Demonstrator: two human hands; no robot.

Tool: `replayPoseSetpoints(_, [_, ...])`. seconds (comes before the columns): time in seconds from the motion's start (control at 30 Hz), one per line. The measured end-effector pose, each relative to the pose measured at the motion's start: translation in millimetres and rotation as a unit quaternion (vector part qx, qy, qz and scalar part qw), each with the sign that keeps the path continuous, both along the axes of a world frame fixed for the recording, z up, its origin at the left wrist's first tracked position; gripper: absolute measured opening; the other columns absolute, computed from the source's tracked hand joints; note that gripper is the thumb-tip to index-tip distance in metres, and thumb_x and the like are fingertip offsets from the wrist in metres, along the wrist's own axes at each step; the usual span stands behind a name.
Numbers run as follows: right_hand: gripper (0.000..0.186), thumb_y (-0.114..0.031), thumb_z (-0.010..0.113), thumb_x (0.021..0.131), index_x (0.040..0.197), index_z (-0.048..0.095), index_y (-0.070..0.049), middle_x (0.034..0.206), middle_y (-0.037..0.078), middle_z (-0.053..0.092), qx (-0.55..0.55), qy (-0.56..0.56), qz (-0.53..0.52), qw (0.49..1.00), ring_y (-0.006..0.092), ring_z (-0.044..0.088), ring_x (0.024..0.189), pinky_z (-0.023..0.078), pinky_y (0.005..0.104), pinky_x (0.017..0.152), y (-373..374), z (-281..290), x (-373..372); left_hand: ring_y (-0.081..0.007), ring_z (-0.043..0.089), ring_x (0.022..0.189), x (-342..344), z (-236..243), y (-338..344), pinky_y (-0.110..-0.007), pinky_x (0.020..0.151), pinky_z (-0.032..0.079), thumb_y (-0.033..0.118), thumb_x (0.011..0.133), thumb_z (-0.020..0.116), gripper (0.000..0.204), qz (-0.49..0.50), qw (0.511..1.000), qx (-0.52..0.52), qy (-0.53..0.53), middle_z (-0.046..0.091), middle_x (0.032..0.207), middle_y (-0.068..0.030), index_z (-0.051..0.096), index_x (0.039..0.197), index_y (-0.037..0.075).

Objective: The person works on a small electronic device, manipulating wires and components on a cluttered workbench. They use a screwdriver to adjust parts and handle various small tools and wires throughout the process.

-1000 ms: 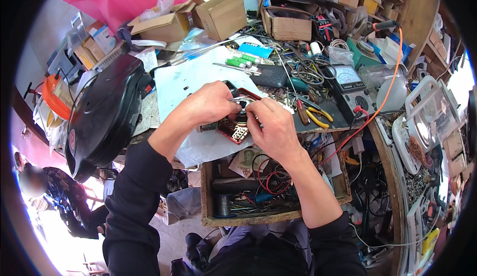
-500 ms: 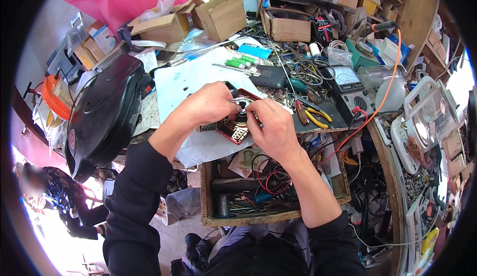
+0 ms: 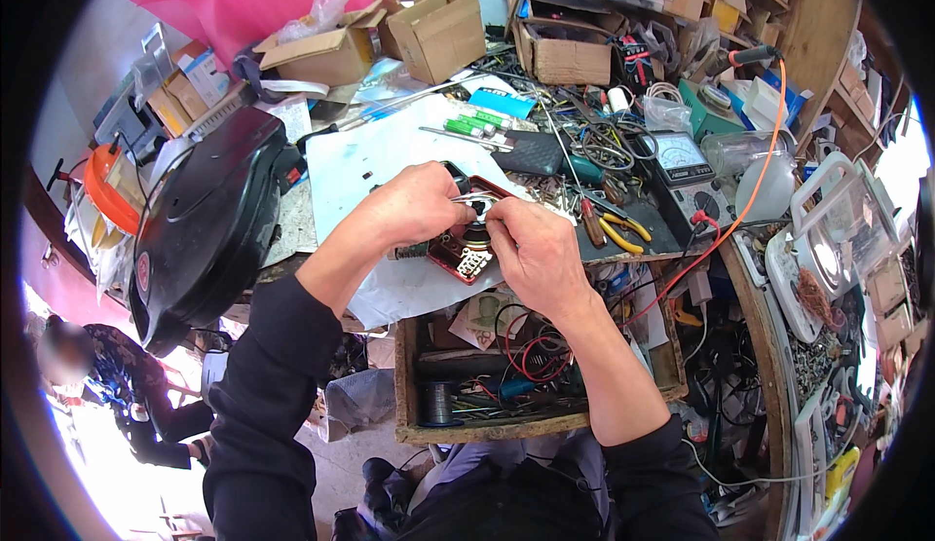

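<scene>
A small opened device in a red case (image 3: 451,260) lies on the white sheet (image 3: 341,166). A round black-and-silver part (image 3: 477,232) and a cream panel with cut-outs (image 3: 474,266) show inside it. From the left, my left hand (image 3: 421,202) bends over the device, thumb and fingers pinched together at the round part. Facing it, my right hand (image 3: 538,251) has its fingertips closed at that part's other side. What either pinch holds is too small and covered to make out.
Beneath the bench edge, an open wooden drawer (image 3: 526,432) holds wires and a solder spool (image 3: 438,403). A black hinged appliance (image 3: 209,224) stands left. Right lie yellow-handled pliers (image 3: 621,234) and an analogue multimeter (image 3: 682,156). Cardboard boxes (image 3: 435,35) stand behind. A person (image 3: 131,385) is at far left.
Both hands stay at the device, with only slight finger movement. The whole view has shifted by a few pixels.
</scene>
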State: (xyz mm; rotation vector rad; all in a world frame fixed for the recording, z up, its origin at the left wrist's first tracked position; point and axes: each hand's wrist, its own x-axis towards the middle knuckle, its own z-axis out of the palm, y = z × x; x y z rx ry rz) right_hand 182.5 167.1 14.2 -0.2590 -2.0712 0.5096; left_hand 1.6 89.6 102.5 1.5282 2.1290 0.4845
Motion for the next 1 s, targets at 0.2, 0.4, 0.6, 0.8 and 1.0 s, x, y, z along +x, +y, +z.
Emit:
replayPoseSetpoints(0.2, [0.006, -0.004, 0.067, 0.096, 0.094, 0.062, -0.001, 0.082, 0.021, 0.068, -0.002, -0.005, 0.003, 1.000, 0.0422, 0.068, 0.078, 0.052, 0.0518, 0.070, 0.6, -0.4, -0.7, -0.0204, 0.065, 0.066, -0.5, -2.0, 0.2, -0.039, 0.064, 0.050, 0.025, 0.091, 0.078, 0.024, 0.001, 1.000, 0.004, 0.003, 0.073, 0.070, -0.0136, 0.085, 0.083, 0.003])
replayPoseSetpoints(0.4, [0.006, -0.004, 0.068, 0.096, 0.094, 0.062, -0.001, 0.081, 0.020, 0.067, 0.008, -0.003, -0.003, 1.000, 0.0416, 0.069, 0.077, 0.052, 0.0513, 0.069, 0.5, -0.1, -1.4, -0.0212, 0.066, 0.068, 0.0, -0.4, 0.3, -0.039, 0.066, 0.051, 0.023, 0.089, 0.078, 0.023, -0.001, 1.000, 0.002, 0.005, 0.073, 0.071, -0.0142, 0.085, 0.083, 0.003])
replayPoseSetpoints(0.6, [0.007, -0.005, 0.068, 0.096, 0.092, 0.063, -0.002, 0.079, 0.019, 0.067, 0.008, -0.002, -0.015, 1.000, 0.0414, 0.068, 0.075, 0.052, 0.0508, 0.066, 1.6, -1.1, -4.0, -0.0214, 0.068, 0.069, -1.7, -3.1, 1.4, -0.039, 0.067, 0.051, 0.021, 0.087, 0.077, 0.021, -0.001, 1.000, 0.008, 0.000, 0.075, 0.072, -0.0144, 0.085, 0.082, 0.002])
replayPoseSetpoints(0.8, [0.006, -0.006, 0.068, 0.096, 0.093, 0.064, -0.002, 0.080, 0.019, 0.067, -0.002, -0.002, -0.006, 1.000, 0.0414, 0.068, 0.075, 0.052, 0.0504, 0.067, 1.8, -0.3, -4.0, -0.0213, 0.068, 0.069, -1.0, -1.6, 2.1, -0.038, 0.067, 0.052, 0.021, 0.087, 0.077, 0.021, 0.003, 1.000, -0.001, 0.004, 0.075, 0.073, -0.0142, 0.085, 0.082, 0.003])
replayPoseSetpoints(1.0, [0.006, -0.006, 0.068, 0.096, 0.093, 0.064, -0.002, 0.082, 0.019, 0.067, 0.000, 0.002, -0.005, 1.000, 0.0412, 0.068, 0.076, 0.052, 0.0501, 0.067, 1.5, -0.9, -4.0, -0.0215, 0.068, 0.070, -2.6, -4.4, 2.0, -0.038, 0.068, 0.053, 0.020, 0.087, 0.078, 0.020, 0.004, 1.000, 0.007, -0.008, 0.076, 0.073, -0.0146, 0.085, 0.082, 0.002])
